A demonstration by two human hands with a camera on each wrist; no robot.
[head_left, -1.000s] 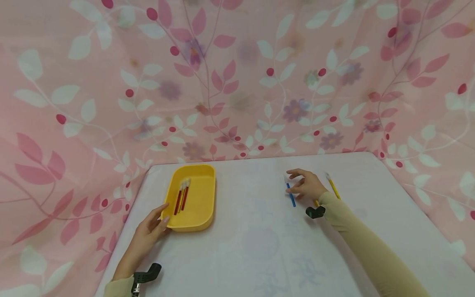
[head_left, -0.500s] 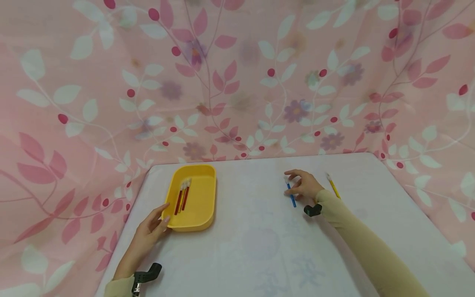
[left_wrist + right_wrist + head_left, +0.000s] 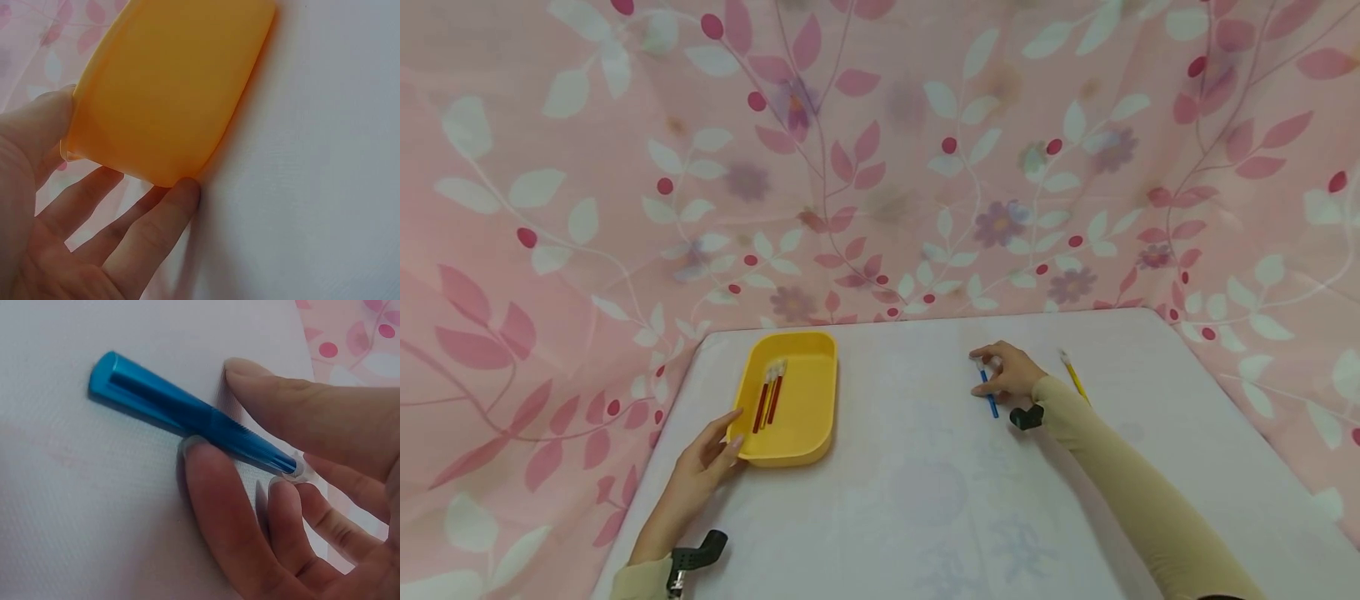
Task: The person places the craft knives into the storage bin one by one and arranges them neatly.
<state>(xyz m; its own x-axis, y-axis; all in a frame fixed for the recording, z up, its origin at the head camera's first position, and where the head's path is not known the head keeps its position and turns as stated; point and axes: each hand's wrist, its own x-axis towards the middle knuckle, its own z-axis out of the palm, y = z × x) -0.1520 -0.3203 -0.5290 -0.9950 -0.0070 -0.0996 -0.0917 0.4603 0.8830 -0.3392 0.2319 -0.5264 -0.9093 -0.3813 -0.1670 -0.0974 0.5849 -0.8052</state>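
My left hand (image 3: 696,471) holds the near left corner of a yellow tray (image 3: 808,454). In the left wrist view its fingertips (image 3: 187,190) reach the tray's outer wall (image 3: 169,94), with another digit at the rim. A blue paintbrush (image 3: 991,405) with a pale tip lies on the white table, under my right hand (image 3: 1011,371). In the right wrist view, one fingertip (image 3: 199,445) meets the side of the blue barrel (image 3: 169,403); the thumb stands across from it with a gap. The brush's pale end is partly behind the fingers.
Inside the tray lie several slim brushes (image 3: 768,398), red and yellow, with pale tips. A yellow brush (image 3: 1074,377) rests on the table, partly behind the right sleeve (image 3: 1120,458). Pink floral cloth (image 3: 880,167) hangs behind the white table (image 3: 887,533).
My right hand has shifted a little left over the blue paintbrush, which stays in place. A bit of yellow seen beneath that wrist earlier is now hidden. The left hand and tray have hardly moved.
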